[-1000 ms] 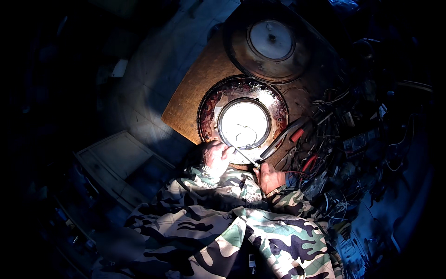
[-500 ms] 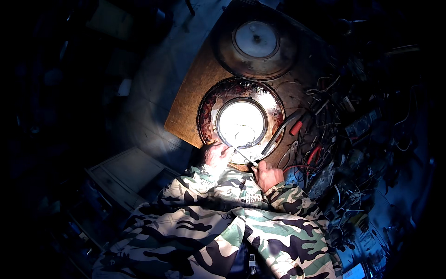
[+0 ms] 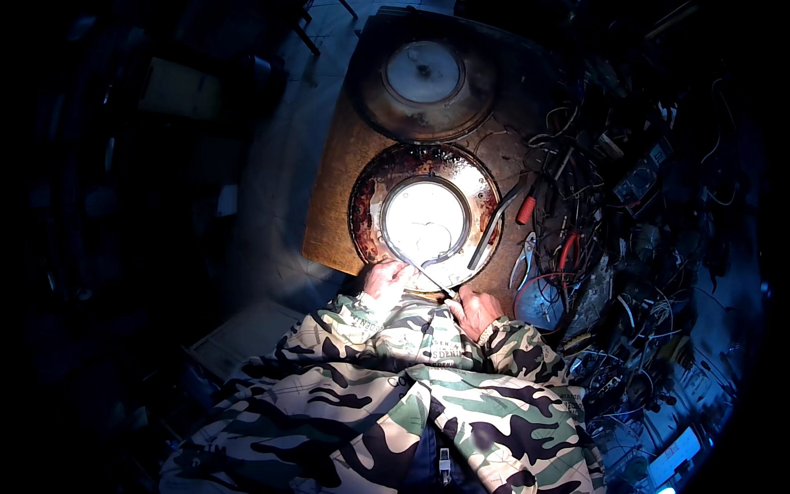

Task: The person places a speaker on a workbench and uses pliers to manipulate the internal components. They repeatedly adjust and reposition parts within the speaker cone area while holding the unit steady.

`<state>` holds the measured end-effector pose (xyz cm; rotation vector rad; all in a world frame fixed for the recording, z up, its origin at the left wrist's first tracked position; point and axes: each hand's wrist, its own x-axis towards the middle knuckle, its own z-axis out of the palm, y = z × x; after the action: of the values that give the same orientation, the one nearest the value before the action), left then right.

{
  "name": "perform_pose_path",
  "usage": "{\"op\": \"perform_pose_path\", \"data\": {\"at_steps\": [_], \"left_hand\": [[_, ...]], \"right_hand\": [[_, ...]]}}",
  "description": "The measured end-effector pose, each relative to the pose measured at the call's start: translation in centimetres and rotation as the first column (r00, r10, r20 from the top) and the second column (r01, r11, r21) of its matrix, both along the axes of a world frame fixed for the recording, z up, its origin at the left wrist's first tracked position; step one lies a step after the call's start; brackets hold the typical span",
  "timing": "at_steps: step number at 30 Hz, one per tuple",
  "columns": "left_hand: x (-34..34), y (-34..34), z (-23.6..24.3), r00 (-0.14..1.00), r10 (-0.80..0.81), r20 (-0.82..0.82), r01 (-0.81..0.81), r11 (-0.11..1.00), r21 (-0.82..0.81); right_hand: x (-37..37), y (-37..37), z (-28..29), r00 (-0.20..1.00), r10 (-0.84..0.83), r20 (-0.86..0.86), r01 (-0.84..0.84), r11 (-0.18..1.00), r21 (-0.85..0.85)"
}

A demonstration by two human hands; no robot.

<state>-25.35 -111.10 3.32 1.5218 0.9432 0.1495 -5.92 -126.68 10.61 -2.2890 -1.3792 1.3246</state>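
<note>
A round rusty metal pan [image 3: 370, 206] with a bright white disc [image 3: 425, 218] at its centre lies on a brown wooden board [image 3: 337, 181]. My left hand [image 3: 385, 278] rests on the pan's near rim, fingers curled against it. My right hand [image 3: 476, 311] grips a thin metal tool [image 3: 424, 272] whose tip reaches up-left onto the edge of the white disc. Both forearms wear camouflage sleeves.
A second round pan [image 3: 424, 82] with a pale centre sits farther back on the board. A long dark tool [image 3: 492, 226], a red-handled tool [image 3: 527, 208] and pliers [image 3: 524, 259] lie right of the pan. Tangled wires and parts [image 3: 625, 247] crowd the right side. The surroundings are dark.
The view has shifted slightly. Both hands stay at the pan's near rim with the thin tool still pointing onto the disc.
</note>
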Motion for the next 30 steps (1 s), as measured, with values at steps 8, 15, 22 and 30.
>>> {"op": "perform_pose_path", "data": {"at_steps": [8,15,22,30], "left_hand": [[0.4,3.5,5.0,0.967,-0.202,-0.154,0.232,0.949,0.212],[1.6,9.8,4.8,0.768,-0.616,-0.176,0.491,0.389,0.779],[2.5,10.9,2.5,0.680,-0.715,-0.161,0.531,0.329,0.781],[3.4,10.4,4.6,0.592,-0.757,-0.276,0.572,0.154,0.806]], "right_hand": [[1.2,-0.9,-1.9,0.999,-0.017,-0.049,0.021,0.998,0.066],[2.4,-1.3,-3.0,0.967,-0.021,-0.254,0.048,0.994,0.099],[0.6,-1.5,-0.1,0.903,-0.016,0.429,-0.101,0.963,0.250],[1.2,-0.7,1.5,0.986,-0.127,0.110,0.124,0.992,0.030]]}}
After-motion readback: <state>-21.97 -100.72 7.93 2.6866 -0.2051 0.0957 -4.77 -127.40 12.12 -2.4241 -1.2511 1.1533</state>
